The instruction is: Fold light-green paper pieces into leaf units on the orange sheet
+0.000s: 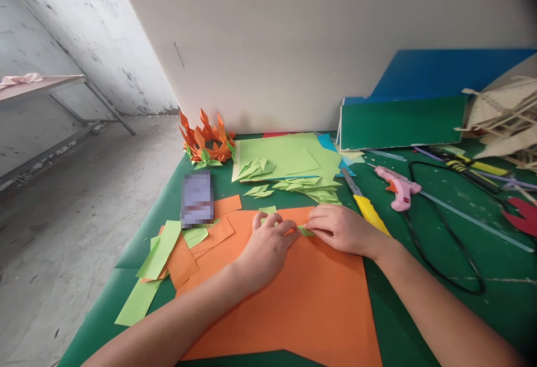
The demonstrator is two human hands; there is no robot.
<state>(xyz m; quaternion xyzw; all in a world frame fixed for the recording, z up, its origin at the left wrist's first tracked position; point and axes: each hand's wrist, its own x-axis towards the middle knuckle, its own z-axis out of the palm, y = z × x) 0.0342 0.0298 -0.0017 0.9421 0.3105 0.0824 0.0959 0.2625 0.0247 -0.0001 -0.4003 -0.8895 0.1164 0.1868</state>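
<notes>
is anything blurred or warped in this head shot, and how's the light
Head view: even, soft daylight with only faint shadows under the left hand and right hand; wide-lens bending stretches the forearms and curves the white board; a pixelated patch hides the flat item beside the orange sheet; corners darken slightly.

- Orange sheet (302, 294) near edge: bare, open to a hand.
- Ahead: green paper stack (289, 160) blocks.
- Right: yellow cutter (369, 213), glue gun (398, 188), black cord (444, 255).
- Left: scrap strips (163, 255).
</notes>
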